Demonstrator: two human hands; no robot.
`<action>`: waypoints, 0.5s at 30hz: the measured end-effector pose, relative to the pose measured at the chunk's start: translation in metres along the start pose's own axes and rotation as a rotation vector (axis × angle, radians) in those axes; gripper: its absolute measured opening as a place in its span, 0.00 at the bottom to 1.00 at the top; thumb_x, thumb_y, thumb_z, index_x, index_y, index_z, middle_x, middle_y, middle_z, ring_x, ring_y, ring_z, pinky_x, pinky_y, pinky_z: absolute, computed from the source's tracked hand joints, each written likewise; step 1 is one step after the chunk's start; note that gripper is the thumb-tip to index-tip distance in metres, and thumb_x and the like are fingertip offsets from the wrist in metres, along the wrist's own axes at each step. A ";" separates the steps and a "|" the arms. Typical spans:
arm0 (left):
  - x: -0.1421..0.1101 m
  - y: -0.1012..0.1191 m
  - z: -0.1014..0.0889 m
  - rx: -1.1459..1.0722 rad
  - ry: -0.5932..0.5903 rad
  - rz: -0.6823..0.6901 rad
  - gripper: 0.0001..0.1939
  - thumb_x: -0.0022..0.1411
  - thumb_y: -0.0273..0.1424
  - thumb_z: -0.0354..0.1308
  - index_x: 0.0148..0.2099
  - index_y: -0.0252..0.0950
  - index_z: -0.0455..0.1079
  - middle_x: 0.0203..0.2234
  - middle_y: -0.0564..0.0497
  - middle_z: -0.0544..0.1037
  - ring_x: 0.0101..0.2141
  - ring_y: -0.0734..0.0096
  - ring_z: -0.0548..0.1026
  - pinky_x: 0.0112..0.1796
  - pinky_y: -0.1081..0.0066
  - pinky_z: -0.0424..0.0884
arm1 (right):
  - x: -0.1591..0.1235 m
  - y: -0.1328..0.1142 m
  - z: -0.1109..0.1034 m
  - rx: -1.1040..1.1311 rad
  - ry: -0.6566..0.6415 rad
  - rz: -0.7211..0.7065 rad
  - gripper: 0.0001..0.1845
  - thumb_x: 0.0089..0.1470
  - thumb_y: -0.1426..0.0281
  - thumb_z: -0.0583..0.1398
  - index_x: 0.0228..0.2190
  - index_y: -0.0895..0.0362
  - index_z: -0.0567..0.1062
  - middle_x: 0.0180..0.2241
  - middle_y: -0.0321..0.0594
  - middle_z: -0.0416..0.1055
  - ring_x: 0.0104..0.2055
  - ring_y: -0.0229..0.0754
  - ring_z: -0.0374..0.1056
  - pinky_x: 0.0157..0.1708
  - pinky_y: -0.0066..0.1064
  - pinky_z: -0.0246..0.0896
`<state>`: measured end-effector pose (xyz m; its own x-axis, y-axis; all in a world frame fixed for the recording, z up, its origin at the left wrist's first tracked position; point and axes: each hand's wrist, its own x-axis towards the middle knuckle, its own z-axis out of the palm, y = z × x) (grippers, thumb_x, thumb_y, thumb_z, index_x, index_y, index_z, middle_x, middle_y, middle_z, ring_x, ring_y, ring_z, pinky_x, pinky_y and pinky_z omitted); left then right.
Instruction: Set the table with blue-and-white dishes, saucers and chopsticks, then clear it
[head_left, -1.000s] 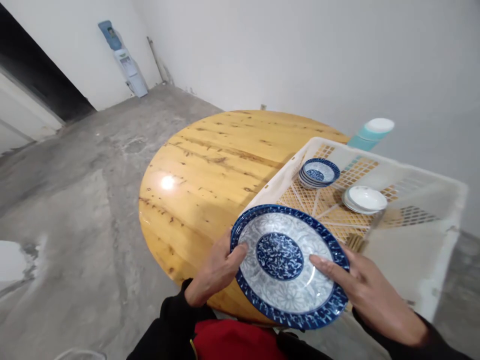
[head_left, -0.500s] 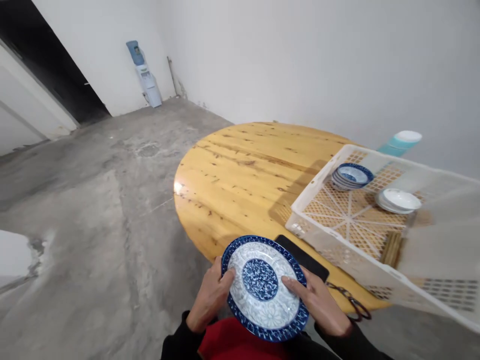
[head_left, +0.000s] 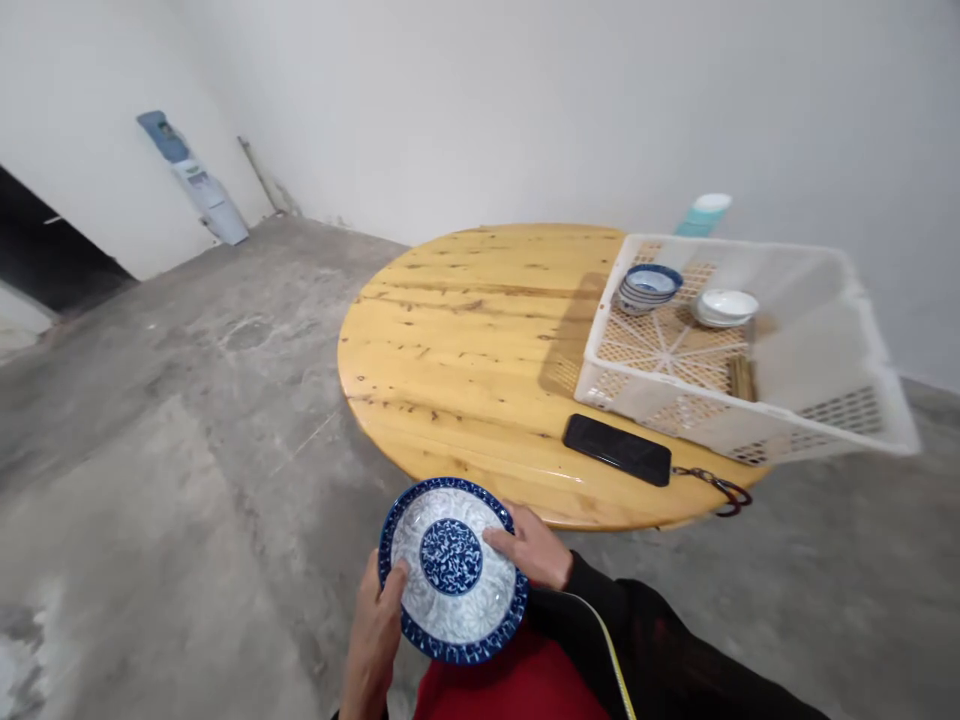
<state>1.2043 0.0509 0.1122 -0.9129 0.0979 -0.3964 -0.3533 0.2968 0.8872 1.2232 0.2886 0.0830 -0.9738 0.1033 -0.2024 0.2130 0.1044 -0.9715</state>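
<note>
A round blue-and-white patterned plate (head_left: 450,615) is held in front of my body, its decorated face turned up toward me. My left hand (head_left: 380,610) grips the plate's left rim, thumb on the face. On the opposite rim my right hand (head_left: 531,545) has its thumb laid over the pattern. The fingers of both hands are hidden beneath the plate, so I cannot tell whether more plates lie under it. The plate is just off the near edge of the yellow wooden table (head_left: 450,370).
A white plastic crate (head_left: 637,395) stands on the table's right, holding blue-rimmed bowls (head_left: 651,285), white dishes (head_left: 726,307) and a brown bundle (head_left: 742,378). Beside it are a black phone (head_left: 617,449) with a strap (head_left: 720,487) and a turquoise-and-white cylinder (head_left: 703,215). A water dispenser (head_left: 202,190) stands far left.
My view has turned to the right, and the plate appears further left, apart from the phone it partly covered. Both hands keep their hold on the plate's rim.
</note>
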 end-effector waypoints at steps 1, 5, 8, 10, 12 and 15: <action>0.005 -0.001 -0.003 -0.001 -0.002 -0.008 0.24 0.58 0.46 0.58 0.48 0.33 0.74 0.46 0.41 0.80 0.49 0.50 0.76 0.54 0.57 0.69 | 0.004 0.000 0.003 -0.013 0.018 0.014 0.13 0.44 0.63 0.62 0.32 0.56 0.79 0.31 0.41 0.79 0.38 0.53 0.73 0.43 0.42 0.70; 0.034 -0.002 -0.012 0.001 -0.023 0.000 0.25 0.57 0.49 0.60 0.47 0.34 0.74 0.47 0.42 0.80 0.49 0.50 0.75 0.53 0.58 0.69 | 0.027 0.004 0.012 -0.042 0.068 0.058 0.12 0.43 0.65 0.61 0.31 0.56 0.78 0.32 0.40 0.79 0.38 0.53 0.73 0.43 0.41 0.69; 0.066 0.004 -0.019 0.016 -0.059 0.022 0.25 0.56 0.50 0.60 0.46 0.35 0.75 0.46 0.43 0.80 0.49 0.50 0.76 0.53 0.59 0.70 | 0.049 0.007 0.020 -0.026 0.109 0.054 0.12 0.43 0.64 0.61 0.32 0.56 0.77 0.32 0.41 0.79 0.39 0.53 0.73 0.43 0.41 0.68; 0.093 0.010 -0.023 0.033 -0.099 0.034 0.26 0.56 0.50 0.60 0.47 0.34 0.75 0.46 0.42 0.80 0.49 0.50 0.76 0.53 0.59 0.70 | 0.067 0.009 0.024 -0.014 0.150 0.054 0.13 0.44 0.64 0.60 0.32 0.56 0.77 0.32 0.41 0.79 0.40 0.54 0.73 0.44 0.41 0.68; 0.123 0.018 -0.026 0.056 -0.142 0.036 0.27 0.57 0.50 0.61 0.48 0.34 0.75 0.46 0.41 0.80 0.51 0.50 0.75 0.53 0.59 0.70 | 0.086 0.012 0.027 -0.019 0.198 0.074 0.13 0.44 0.63 0.60 0.33 0.56 0.77 0.33 0.42 0.79 0.40 0.54 0.73 0.43 0.41 0.68; 0.169 0.032 -0.028 0.095 -0.185 0.016 0.29 0.56 0.50 0.62 0.51 0.33 0.74 0.49 0.40 0.79 0.54 0.48 0.73 0.55 0.58 0.68 | 0.116 0.015 0.029 -0.056 0.275 0.141 0.13 0.46 0.61 0.59 0.32 0.57 0.75 0.33 0.45 0.78 0.38 0.53 0.74 0.41 0.40 0.67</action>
<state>1.0334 0.0506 0.0800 -0.8619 0.2736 -0.4269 -0.3101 0.3816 0.8708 1.1109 0.2737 0.0415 -0.8780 0.3835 -0.2863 0.3560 0.1234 -0.9263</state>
